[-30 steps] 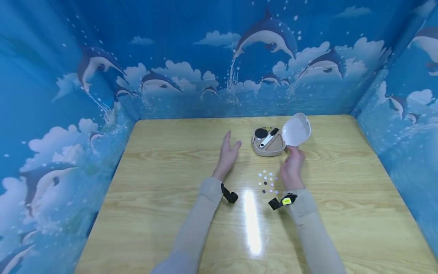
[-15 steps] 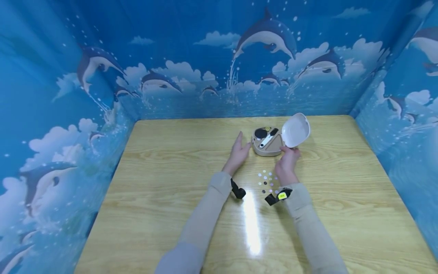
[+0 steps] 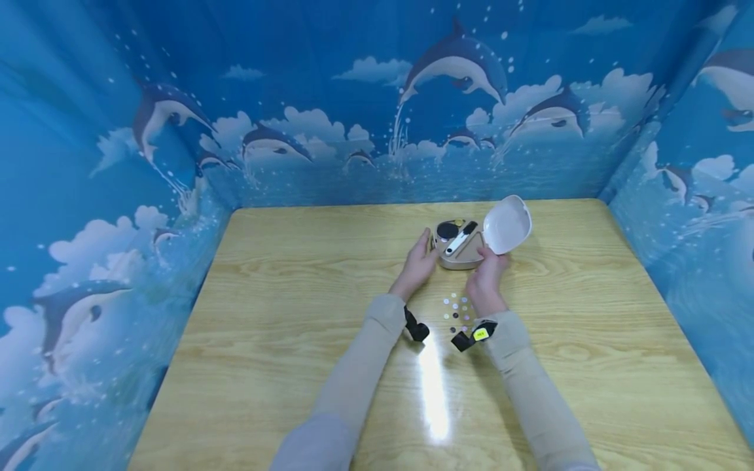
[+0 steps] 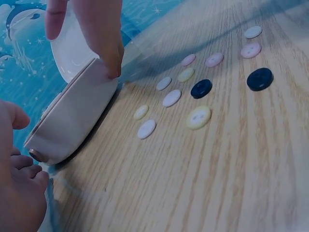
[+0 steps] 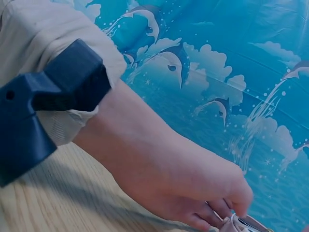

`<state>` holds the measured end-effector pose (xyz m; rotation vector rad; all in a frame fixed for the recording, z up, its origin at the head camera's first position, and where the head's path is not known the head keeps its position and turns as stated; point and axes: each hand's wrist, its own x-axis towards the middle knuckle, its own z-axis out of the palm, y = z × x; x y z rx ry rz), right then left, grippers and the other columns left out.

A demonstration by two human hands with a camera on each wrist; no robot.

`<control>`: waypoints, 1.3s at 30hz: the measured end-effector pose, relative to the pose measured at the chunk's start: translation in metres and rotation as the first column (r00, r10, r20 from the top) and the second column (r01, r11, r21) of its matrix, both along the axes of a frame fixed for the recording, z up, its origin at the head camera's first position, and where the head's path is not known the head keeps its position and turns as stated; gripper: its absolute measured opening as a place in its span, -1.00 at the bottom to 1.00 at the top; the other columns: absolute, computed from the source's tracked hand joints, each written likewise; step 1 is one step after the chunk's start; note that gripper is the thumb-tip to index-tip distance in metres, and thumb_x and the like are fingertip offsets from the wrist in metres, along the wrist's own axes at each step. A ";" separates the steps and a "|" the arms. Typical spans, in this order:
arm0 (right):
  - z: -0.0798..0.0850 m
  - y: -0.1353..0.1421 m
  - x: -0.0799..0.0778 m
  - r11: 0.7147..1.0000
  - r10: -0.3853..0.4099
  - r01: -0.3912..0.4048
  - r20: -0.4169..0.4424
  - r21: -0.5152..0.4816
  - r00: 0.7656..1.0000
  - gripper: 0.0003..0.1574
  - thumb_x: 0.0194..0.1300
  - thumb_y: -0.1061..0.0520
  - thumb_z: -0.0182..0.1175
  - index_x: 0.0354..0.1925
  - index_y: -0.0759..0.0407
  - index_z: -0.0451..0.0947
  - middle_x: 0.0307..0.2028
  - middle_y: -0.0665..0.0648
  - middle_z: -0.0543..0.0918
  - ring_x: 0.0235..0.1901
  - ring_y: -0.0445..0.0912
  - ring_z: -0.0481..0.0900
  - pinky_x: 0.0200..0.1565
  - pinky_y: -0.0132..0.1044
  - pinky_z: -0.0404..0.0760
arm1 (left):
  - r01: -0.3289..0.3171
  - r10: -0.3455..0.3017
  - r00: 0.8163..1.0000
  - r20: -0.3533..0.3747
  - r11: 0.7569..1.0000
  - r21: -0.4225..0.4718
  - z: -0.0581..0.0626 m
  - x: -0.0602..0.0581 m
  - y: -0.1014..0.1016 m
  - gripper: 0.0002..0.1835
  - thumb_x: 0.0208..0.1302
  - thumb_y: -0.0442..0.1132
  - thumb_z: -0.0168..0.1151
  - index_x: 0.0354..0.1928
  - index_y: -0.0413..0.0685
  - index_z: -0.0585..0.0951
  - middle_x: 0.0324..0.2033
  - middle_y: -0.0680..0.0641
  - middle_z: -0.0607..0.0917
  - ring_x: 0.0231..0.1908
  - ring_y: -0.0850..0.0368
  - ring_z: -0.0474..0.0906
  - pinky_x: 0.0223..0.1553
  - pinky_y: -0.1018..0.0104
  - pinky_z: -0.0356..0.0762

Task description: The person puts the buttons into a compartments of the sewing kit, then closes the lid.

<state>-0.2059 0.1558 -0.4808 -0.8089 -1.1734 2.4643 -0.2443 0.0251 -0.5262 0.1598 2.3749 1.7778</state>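
Observation:
A small beige sewing kit case (image 3: 461, 264) stands at the back of the table, its white lid (image 3: 507, 225) swung out to the right. Inside lie a black round item (image 3: 447, 231), a white tool with a black end (image 3: 461, 239) and something small and yellow (image 3: 459, 223). At its right front corner my right hand (image 3: 487, 278) grips the rim, thumb on top and fingers along the wall, as the right wrist view shows. My left hand (image 3: 417, 268) lies along the left side, fingers loosely bent close to the small clasp (image 4: 38, 154).
Several loose buttons, among them a black button (image 4: 260, 79), a yellow button (image 4: 199, 117) and a white button (image 4: 147, 129), lie on the wooden table (image 3: 283, 327) in front of the case. A dolphin-print curtain (image 3: 306, 98) encloses the back and sides.
My left hand has moved right and forward to the side of the case. My right hand has shifted slightly left, from beside the lid onto the case's front corner.

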 end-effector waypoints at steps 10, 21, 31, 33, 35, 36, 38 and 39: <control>0.000 -0.004 -0.003 1.000 0.022 -0.022 0.005 -0.009 1.000 -0.21 0.33 0.41 -0.03 0.44 0.20 -0.05 0.44 0.07 0.13 0.44 -0.09 0.03 0.46 -0.38 -0.03 | 0.008 -0.010 0.999 -0.038 0.998 -0.058 0.003 0.001 0.003 -0.33 0.50 -0.18 -0.02 0.53 -0.23 0.05 0.50 -0.16 0.15 0.48 0.06 0.05 0.47 0.29 0.04; 0.000 -0.006 -0.012 0.993 0.118 -0.118 0.008 -0.019 0.993 -0.19 0.37 0.42 -0.07 0.48 0.16 -0.10 0.49 0.07 0.06 0.49 -0.09 -0.06 0.50 -0.32 -0.12 | -0.013 -0.001 0.997 -0.082 0.985 -0.171 0.004 0.007 -0.006 -0.29 0.50 -0.13 -0.02 0.55 -0.20 0.00 0.53 -0.17 0.08 0.50 0.01 0.00 0.49 0.20 0.00; 0.002 -0.009 -0.025 0.964 0.229 -0.236 0.071 0.120 0.971 -0.14 0.24 0.58 -0.08 0.47 0.30 0.03 0.46 0.16 0.22 0.45 -0.03 0.14 0.44 -0.31 0.16 | -0.091 0.069 0.988 -0.136 0.983 -0.160 0.002 0.014 -0.014 -0.27 0.47 -0.15 0.03 0.53 -0.28 0.03 0.51 -0.27 0.07 0.50 -0.07 -0.01 0.49 0.16 -0.02; 0.002 -0.010 -0.026 0.957 0.237 -0.250 0.100 0.150 0.966 -0.09 0.19 0.62 -0.08 0.47 0.30 0.01 0.45 0.21 0.25 0.43 0.00 0.21 0.39 -0.32 0.28 | -0.104 0.083 0.987 -0.137 0.982 -0.156 0.002 0.016 -0.015 -0.27 0.46 -0.15 0.04 0.53 -0.27 0.04 0.51 -0.27 0.07 0.50 -0.08 -0.01 0.49 0.15 -0.02; 0.001 -0.011 -0.027 0.951 0.240 -0.257 0.113 0.171 0.964 -0.06 0.14 0.67 -0.09 0.46 0.31 0.02 0.42 0.26 0.29 0.40 0.03 0.27 0.35 -0.32 0.37 | -0.117 0.095 0.986 -0.139 0.981 -0.155 0.002 0.018 -0.016 -0.27 0.46 -0.14 0.05 0.53 -0.26 0.04 0.51 -0.27 0.07 0.50 -0.09 -0.01 0.50 0.14 -0.03; 0.001 -0.012 -0.028 0.948 0.242 -0.261 0.122 0.182 0.963 -0.05 0.12 0.68 -0.09 0.46 0.31 0.03 0.41 0.28 0.31 0.39 0.03 0.30 0.33 -0.32 0.39 | -0.122 0.101 0.985 -0.137 0.980 -0.156 0.003 0.019 -0.016 -0.26 0.46 -0.13 0.05 0.53 -0.25 0.04 0.51 -0.27 0.07 0.50 -0.09 -0.01 0.49 0.14 -0.03; -0.002 -0.012 -0.030 0.941 0.247 -0.270 0.131 0.205 0.960 -0.02 0.08 0.69 -0.11 0.46 0.30 0.05 0.39 0.29 0.33 0.37 0.05 0.32 0.31 -0.31 0.42 | -0.133 0.113 0.985 -0.132 0.979 -0.156 0.003 0.020 -0.016 -0.26 0.46 -0.12 0.05 0.54 -0.23 0.04 0.52 -0.27 0.06 0.50 -0.09 -0.01 0.49 0.14 -0.03; -0.003 -0.012 -0.031 0.937 0.250 -0.274 0.135 0.214 0.959 -0.02 0.07 0.70 -0.12 0.45 0.30 0.06 0.38 0.30 0.34 0.36 0.05 0.33 0.30 -0.30 0.43 | -0.140 0.120 0.984 -0.130 0.978 -0.157 0.003 0.021 -0.016 -0.26 0.46 -0.12 0.05 0.54 -0.22 0.04 0.52 -0.26 0.05 0.50 -0.09 -0.01 0.49 0.13 -0.02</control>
